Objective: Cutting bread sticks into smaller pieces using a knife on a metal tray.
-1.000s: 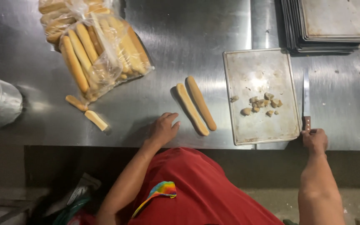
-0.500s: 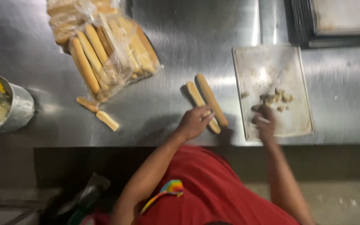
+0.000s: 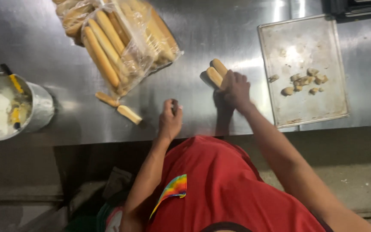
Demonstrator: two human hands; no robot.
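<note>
Steel counter (image 3: 220,25); right hand (image 3: 235,88) on 2 bread sticks (image 3: 217,74), left hand (image 3: 170,120) beside.

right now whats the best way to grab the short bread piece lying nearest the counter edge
Take the short bread piece across its middle, fingers on its two long sides, coming from above. It lies flat and slanted on the steel counter, apart from the other piece, with the left hand closest.
</note>
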